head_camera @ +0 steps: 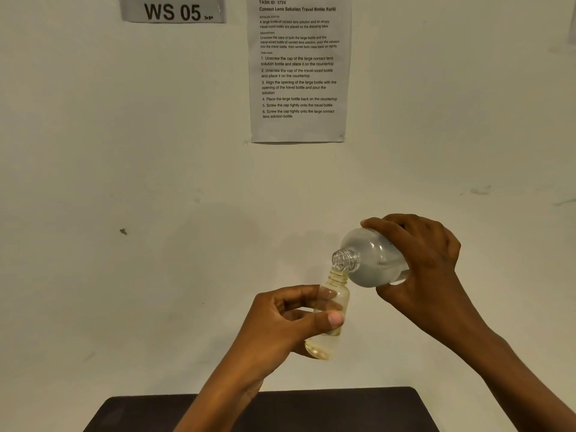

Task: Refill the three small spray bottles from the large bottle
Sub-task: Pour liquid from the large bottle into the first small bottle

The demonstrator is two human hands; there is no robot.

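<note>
Tilted large bottle mouth touching uncapped small bottle

Dim yellowish light; soft shadows on wall; wide-angle bending at edges; slight softness.

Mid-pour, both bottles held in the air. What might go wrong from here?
1. The large frosted plastic bottle in the right hand has a wider mouth than the neck of the small clear bottle, so liquid may run down the outside.
2. The left hand holds that bottle tilted in mid-air above the dark table; a slip would spill it.
3. Fingers cover its body, so overfilling may go unnoticed.
</note>
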